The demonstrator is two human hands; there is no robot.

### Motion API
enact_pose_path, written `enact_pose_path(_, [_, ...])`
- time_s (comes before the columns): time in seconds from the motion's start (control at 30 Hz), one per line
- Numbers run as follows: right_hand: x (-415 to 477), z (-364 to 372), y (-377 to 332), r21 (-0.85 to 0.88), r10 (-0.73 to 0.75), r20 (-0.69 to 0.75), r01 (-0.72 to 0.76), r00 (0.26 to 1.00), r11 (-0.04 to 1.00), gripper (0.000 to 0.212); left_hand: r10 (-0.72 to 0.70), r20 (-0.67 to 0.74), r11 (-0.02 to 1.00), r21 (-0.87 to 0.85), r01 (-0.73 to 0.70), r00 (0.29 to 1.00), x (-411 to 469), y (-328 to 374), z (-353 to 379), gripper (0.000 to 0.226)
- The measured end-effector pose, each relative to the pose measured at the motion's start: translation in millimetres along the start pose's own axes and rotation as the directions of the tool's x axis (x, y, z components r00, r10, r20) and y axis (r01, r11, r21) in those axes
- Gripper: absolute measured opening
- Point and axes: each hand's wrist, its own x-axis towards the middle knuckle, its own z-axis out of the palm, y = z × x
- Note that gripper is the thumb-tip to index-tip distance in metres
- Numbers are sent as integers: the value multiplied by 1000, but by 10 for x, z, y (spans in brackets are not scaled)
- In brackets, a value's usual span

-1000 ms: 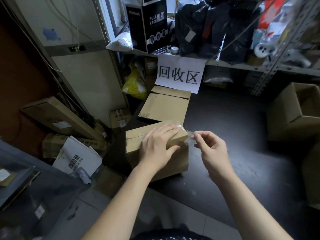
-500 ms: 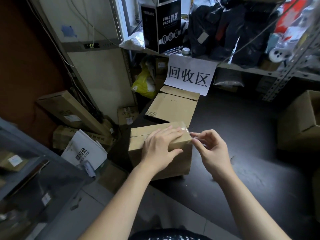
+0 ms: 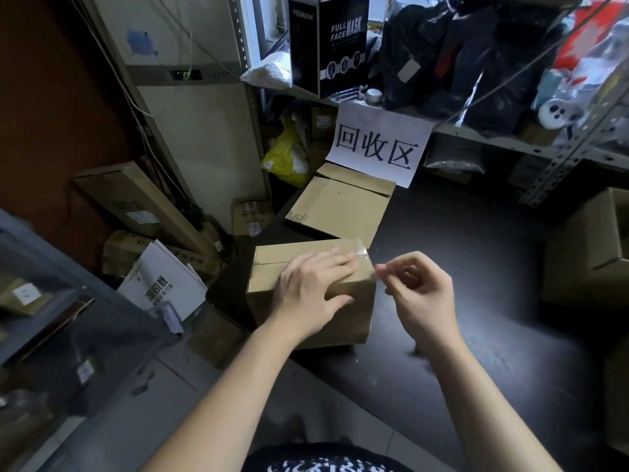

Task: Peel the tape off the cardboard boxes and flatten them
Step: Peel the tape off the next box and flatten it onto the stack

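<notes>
Left hand [image 3: 313,287] spread flat on box [image 3: 354,321] top; right hand [image 3: 422,291] grip pinches tape [image 3: 365,256] at right edge.

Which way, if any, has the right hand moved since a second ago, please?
No, barely: the right hand stays at the right top corner of the box, pinching the tape there.

So a taped cardboard box [image 3: 340,321] is being held down on the dark bench [image 3: 476,267] by the left hand [image 3: 313,287], laid flat across its top. A bit of clear tape [image 3: 366,264] is being pinched by the right hand [image 3: 422,291] just off the box's top right edge. A flattened box [image 3: 340,209] is lying right behind, under a paper sign [image 3: 377,148].
</notes>
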Motion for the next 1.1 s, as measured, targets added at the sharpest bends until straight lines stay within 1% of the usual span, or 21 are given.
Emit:
enact_pose_path(0.13, [8, 26, 14, 39, 20, -62, -17, 998, 999, 18, 9, 7, 999, 33, -10, 1000, 35, 18, 40, 63])
enact_pose_path(0.23, [43, 18, -3, 55, 11, -54, -8, 998, 998, 19, 13, -3, 999, 41, -13, 1000, 47, 25, 65, 63])
enact_pose_path(0.37, [76, 42, -23, 68, 10, -77, -5, 997, 998, 13, 7, -6, 999, 39, -7, 1000, 79, 13, 59, 63])
enact_pose_path(0.5, [77, 97, -7, -31, -37, -93, 34, 995, 999, 22, 7, -32, 998, 67, -5, 999, 59, 29, 100, 62])
enact_pose_path(0.63, [79, 151, 5, -109, -93, -119, 80, 989, 991, 24, 14, -55, 998, 66, -11, 998, 66, 23, 133, 61])
enact_pose_path(0.73, [93, 166, -25, -84, -109, -115, 100, 987, 991, 28, 23, -77, 998, 65, -18, 997, 67, 16, 136, 62])
enact_pose_path(0.8, [183, 135, -30, -23, -98, -174, 95, 980, 995, 32, 70, -93, 996, 53, -65, 993, 2, 14, 169, 64])
enact_pose_path(0.87, [318, 101, -30, -11, -85, -201, 84, 976, 996, 35, 115, -105, 993, 39, -112, 988, -102, 26, 214, 67])
enact_pose_path(0.93, [404, 108, -54, -19, -75, -177, 73, 981, 997, 32, 122, -110, 992, 27, -120, 986, -139, 34, 222, 68])
enact_pose_path(1.03, [417, 132, -77, 8, -51, -166, 53, 985, 999, 18, 86, -90, 996, 12, -85, 992, -84, 27, 179, 68])
enact_pose_path(1.1, [382, 101, -73, 19, -53, -156, 56, 986, 998, 14, 61, -78, 998, -11, -62, 995, -73, 42, 158, 68])
